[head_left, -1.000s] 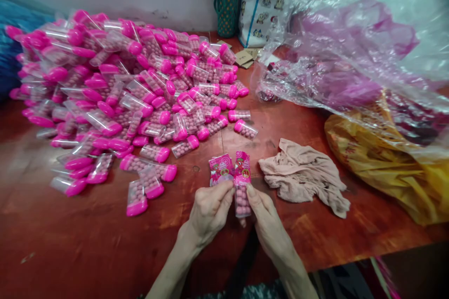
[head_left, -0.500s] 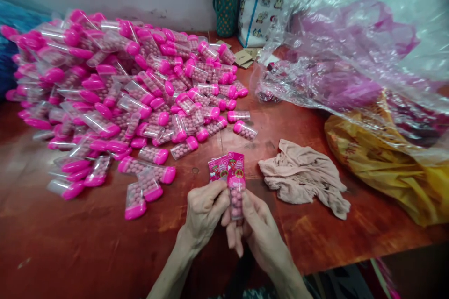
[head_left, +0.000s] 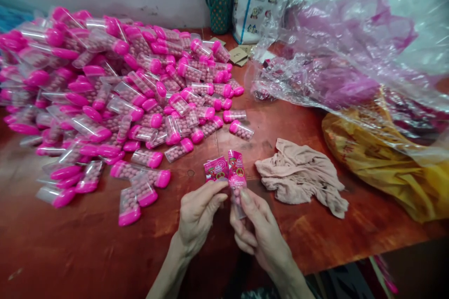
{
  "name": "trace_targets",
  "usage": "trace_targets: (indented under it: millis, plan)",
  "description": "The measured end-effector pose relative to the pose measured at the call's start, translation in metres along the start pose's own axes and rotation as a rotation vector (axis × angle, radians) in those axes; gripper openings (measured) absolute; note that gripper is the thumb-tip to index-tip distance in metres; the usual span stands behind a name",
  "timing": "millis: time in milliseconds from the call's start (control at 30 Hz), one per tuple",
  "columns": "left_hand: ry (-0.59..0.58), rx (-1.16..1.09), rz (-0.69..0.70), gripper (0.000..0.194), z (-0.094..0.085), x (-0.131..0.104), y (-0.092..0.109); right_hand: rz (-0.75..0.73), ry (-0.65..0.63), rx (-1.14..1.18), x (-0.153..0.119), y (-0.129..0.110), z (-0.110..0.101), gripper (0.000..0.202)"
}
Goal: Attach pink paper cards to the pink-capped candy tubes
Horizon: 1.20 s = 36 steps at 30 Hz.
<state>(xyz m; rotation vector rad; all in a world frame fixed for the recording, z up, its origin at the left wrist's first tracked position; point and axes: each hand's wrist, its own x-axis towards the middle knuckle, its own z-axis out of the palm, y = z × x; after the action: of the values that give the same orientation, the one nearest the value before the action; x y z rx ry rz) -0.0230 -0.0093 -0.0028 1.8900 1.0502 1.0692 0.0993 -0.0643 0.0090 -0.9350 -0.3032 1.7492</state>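
My right hand point(head_left: 257, 219) is closed around a small clear candy bottle point(head_left: 237, 198) with pink balls inside and a pink cap at its far end. A printed pink label point(head_left: 235, 162) stands out beyond the cap. To the left, my left hand point(head_left: 199, 212) is closed, its thumb and forefinger near the bottle. More printed pink labels point(head_left: 214, 168) stick out beyond its fingertips, their lower edge hidden by the fingers. A large heap of similar bottles point(head_left: 140, 74) with pink caps covers the table's left and back.
A crumpled beige cloth point(head_left: 301, 173) lies right of my hands. Beyond it are a yellow plastic bag point(head_left: 379, 168) and clear and purple plastic film point(head_left: 347, 56). A white bag point(head_left: 259, 4), a green dotted bag point(head_left: 220, 2) and cardboard pieces point(head_left: 240, 55) are by the wall.
My left fingers have come away from the bottle, leaving a gap. The bottle, with the label at its cap, has tilted in my right hand. The view has shifted slightly.
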Motion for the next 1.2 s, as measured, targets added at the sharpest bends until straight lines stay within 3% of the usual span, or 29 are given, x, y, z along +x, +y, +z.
trace_targets:
  millis: [100, 200, 467, 833, 1200]
  plan:
    - [0.003, -0.025, -0.080, 0.016, 0.000, 0.001, 0.000, -0.028, 0.023, -0.072, 0.002, 0.003, -0.001, 0.024]
    - [-0.002, -0.032, -0.068, 0.014, 0.002, 0.002, -0.001, -0.022, 0.040, -0.136, 0.003, 0.006, -0.002, 0.024]
    - [-0.021, 0.232, 0.214, 0.020, 0.001, 0.000, -0.013, 0.017, 0.050, -0.230, 0.009, 0.008, -0.004, 0.027]
    - [-0.140, 0.228, -0.011, 0.015, -0.005, 0.006, -0.005, 0.003, 0.032, -0.277, 0.010, 0.013, -0.002, 0.027]
    - [-0.098, 0.194, 0.003, 0.017, -0.002, 0.005, 0.001, -0.109, 0.145, -0.342, 0.005, 0.018, 0.004, 0.026]
